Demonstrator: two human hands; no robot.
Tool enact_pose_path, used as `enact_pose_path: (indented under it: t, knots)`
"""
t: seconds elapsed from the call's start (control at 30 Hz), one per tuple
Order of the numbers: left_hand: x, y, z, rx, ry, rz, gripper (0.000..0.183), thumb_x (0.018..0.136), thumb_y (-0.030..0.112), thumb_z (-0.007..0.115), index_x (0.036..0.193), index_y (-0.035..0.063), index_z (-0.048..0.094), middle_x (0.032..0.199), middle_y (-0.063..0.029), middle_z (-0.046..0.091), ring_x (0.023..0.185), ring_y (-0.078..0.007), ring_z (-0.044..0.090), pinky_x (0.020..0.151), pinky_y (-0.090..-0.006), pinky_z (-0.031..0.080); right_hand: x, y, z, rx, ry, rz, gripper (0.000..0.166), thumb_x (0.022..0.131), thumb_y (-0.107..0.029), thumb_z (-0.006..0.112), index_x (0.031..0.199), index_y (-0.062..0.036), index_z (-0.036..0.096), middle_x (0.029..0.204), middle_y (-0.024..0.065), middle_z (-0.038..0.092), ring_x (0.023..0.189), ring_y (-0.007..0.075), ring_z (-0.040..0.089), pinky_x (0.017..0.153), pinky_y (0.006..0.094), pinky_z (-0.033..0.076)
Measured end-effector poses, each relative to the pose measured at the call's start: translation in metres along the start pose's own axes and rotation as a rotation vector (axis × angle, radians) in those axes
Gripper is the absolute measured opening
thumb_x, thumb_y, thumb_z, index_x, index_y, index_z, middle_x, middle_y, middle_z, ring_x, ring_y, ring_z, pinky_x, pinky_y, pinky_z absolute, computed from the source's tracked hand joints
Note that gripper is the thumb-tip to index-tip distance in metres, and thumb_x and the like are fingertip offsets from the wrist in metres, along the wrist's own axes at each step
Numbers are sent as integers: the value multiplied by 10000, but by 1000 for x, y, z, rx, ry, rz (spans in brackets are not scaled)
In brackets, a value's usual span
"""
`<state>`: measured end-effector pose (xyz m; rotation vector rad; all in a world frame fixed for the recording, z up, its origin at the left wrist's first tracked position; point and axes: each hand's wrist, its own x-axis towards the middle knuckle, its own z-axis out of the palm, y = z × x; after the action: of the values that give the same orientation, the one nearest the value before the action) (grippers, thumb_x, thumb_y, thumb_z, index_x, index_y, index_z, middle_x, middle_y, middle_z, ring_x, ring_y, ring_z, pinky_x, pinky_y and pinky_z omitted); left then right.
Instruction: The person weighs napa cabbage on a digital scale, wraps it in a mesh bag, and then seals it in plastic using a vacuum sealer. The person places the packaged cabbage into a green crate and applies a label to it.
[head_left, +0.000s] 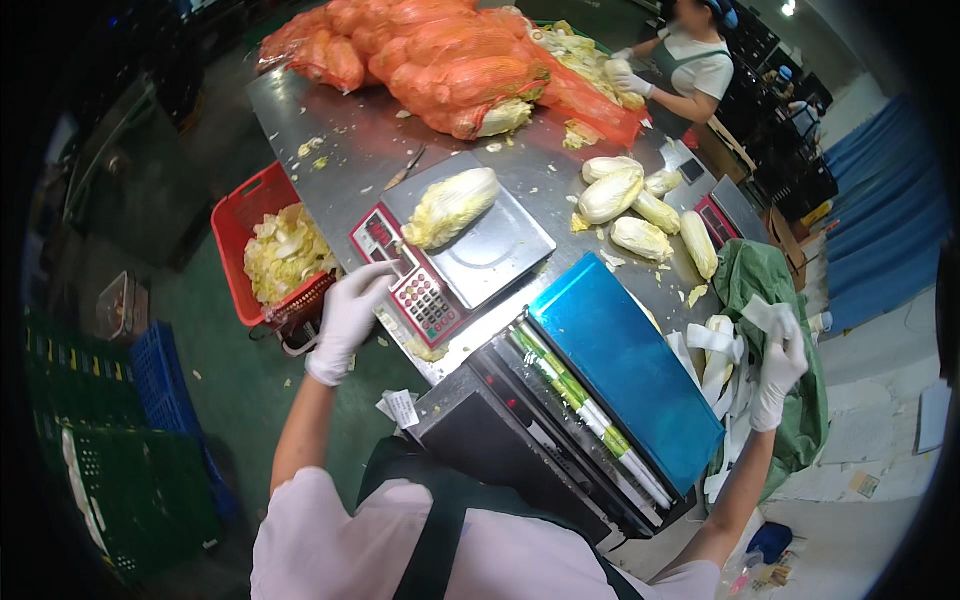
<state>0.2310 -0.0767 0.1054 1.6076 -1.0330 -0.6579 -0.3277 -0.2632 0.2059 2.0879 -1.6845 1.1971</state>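
My left hand (351, 311), in a white glove, reaches to the red-framed front panel of a digital scale (427, 307). Its fingertips are at the panel between display and keypad; I see nothing held in them. On the scale's steel pan (495, 251) lies one napa cabbage (452, 208). My gloved right hand (784, 360) is raised at the right and pinches a white strip (761, 312). Below that hand, more white strips (731, 397) lie over a green woven sack (799, 420). A wrapping machine with a blue plate (622, 360) and a printed film roll (581, 405) stands before me.
Several napa cabbages (611, 195) lie right of the scale on the steel table (322, 112). Orange net sacks of cabbages (450, 67) fill the far end. A knife (405, 166) lies behind the scale. A red crate (232, 232) holds leaves. A co-worker (694, 67) handles a cabbage.
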Motion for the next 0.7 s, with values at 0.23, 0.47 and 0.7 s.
enact_pose_path:
  t: [0.23, 0.47, 0.7]
  knots:
    - [-13, 72, 110, -564, -525, 268, 325, 920, 133, 549, 1220, 12, 569, 1191, -92, 598, 1115, -158, 542, 969, -286, 411, -29, -204, -20, 955, -386, 431, 401, 810, 42, 609, 1205, 34, 539, 1136, 97, 585, 955, 126, 577, 802, 232, 476]
    - [-35, 80, 162, -1071, -489, 202, 579, 942, 239, 553, 1400, -35, 328, 1397, -94, 406, 1269, -134, 369, 1061, -264, 287, -91, -266, 75, 1018, -578, 411, 198, 797, -17, 676, 980, 23, 612, 1010, 88, 641, 874, 110, 604, 746, 233, 484]
    - [-26, 49, 123, -963, -424, -102, 358, 912, 241, 618, 1148, -27, 596, 1002, -28, 624, 935, -70, 538, 835, -212, 431, -86, -296, 126, 1056, -407, 309, 96, 914, -42, 550, 941, 51, 557, 1271, 215, 522, 1090, 195, 538, 922, 299, 424]
